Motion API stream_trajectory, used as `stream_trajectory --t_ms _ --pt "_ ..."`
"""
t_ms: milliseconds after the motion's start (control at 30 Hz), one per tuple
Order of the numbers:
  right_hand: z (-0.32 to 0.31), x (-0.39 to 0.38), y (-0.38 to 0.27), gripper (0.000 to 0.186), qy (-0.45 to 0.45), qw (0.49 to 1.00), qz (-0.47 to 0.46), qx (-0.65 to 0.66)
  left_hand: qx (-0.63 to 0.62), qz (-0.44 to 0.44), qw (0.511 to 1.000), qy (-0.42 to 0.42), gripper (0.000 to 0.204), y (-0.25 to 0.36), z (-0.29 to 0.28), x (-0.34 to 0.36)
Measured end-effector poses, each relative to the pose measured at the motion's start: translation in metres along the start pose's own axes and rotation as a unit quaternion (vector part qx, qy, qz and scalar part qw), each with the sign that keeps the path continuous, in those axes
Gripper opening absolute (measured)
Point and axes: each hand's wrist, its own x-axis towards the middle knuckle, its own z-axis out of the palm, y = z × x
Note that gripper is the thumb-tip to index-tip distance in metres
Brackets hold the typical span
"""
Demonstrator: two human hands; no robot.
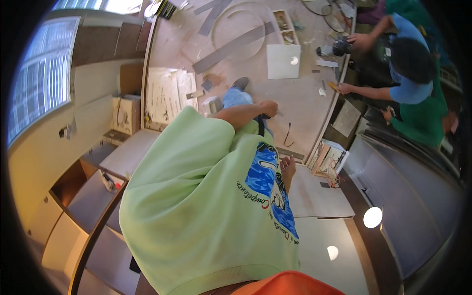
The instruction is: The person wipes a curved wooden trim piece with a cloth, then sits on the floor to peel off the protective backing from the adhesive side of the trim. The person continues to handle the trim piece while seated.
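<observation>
I look down along my own light green shirt (196,196) with a blue print on its front. One bare forearm reaches out of the sleeve across the upper middle; I take it for my left hand (268,107). Its fingers are curled around a small dark object whose kind I cannot make out, above a pale wooden board (300,103). A blue trouser leg (236,97) and a grey shoe (240,82) lie just left of the hand. A bare foot (287,169) rests on a grey panel lower down. My right hand is hidden.
On the board lie a white square panel (283,61), long grey strips (231,48) and a curved cut line. At the upper right, two people in blue (413,88) and green (423,120) tops work at the board's edge with a dark power tool (339,47). Cabinets (88,196) stand at the left.
</observation>
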Motion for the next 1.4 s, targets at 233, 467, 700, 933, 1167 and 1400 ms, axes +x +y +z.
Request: stream_trajectory --t_ms 233,467,700,933,1167,1400 --pt "0.062 0.004 0.016 0.046 -0.095 0.97 -0.025 -0.223 0.047 0.068 0.997 -0.007 0.032 -0.092 -0.005 -0.021" --pt "0.13 0.008 0.015 0.044 -0.087 0.97 -0.047 -0.22 -0.083 0.016 0.994 0.075 0.032 -0.173 -0.073 -0.044" --pt "0.173 -0.035 -0.041 0.038 -0.086 0.97 -0.125 -0.189 0.079 0.02 0.991 0.109 0.035 -0.247 -0.091 -0.056" --pt "0.177 -0.022 -0.011 0.037 -0.058 0.975 -0.077 -0.201 -0.065 0.002 0.984 0.165 0.032 -0.277 -0.088 -0.071" --pt "0.174 -0.025 0.003 0.036 -0.08 0.978 -0.095 -0.167 0.002 0.116 0.991 0.068 0.022 -0.291 -0.085 -0.067" --pt "0.173 -0.04 -0.019 0.036 -0.048 0.983 -0.135 -0.118 -0.037 -0.068 0.997 0.018 0.029 -0.282 -0.097 -0.038"
